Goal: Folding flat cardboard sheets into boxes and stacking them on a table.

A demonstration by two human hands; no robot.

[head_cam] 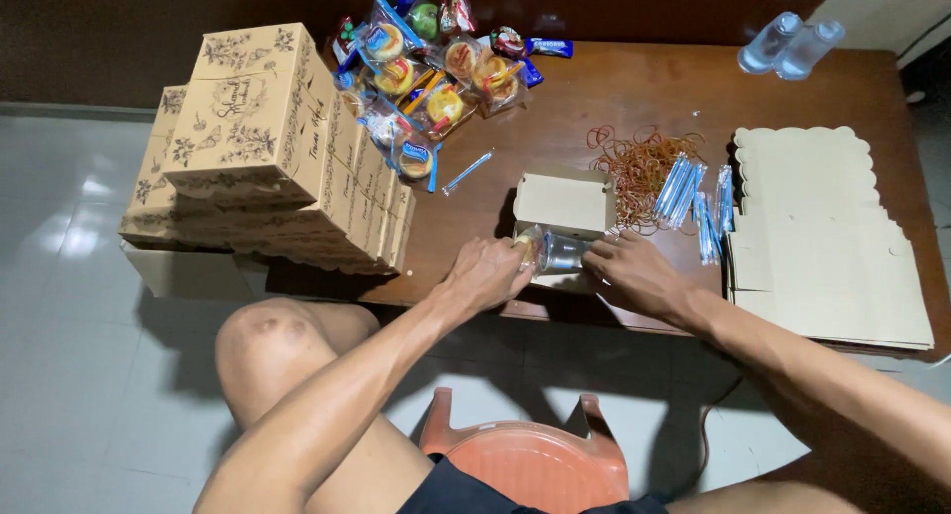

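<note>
Head view is looking down on a brown wooden table (634,88), the largest thing here. At its far left a stack of closed printed boxes (267,148) is sitting, and at the right a pile of flat box blanks (822,237) is lying. Beyond the stack, wrapped snacks (436,68) are heaped at the far edge. Mid-table, a tangle of rubber bands (639,162) is lying beside blue-wrapped straws (693,197), and two clear bottles (792,44) are lying at the far right corner.

At the near edge an open small box (565,205) is sitting between both hands, its lid standing up on the far side. The left hand (485,273) is pressing in from the left, fingers curled on a yellow snack (525,242). The right hand (634,273) is coming in from the right, fingertips closed on a clear cup (563,254) lying on its side in the box, just right of the snack.
</note>
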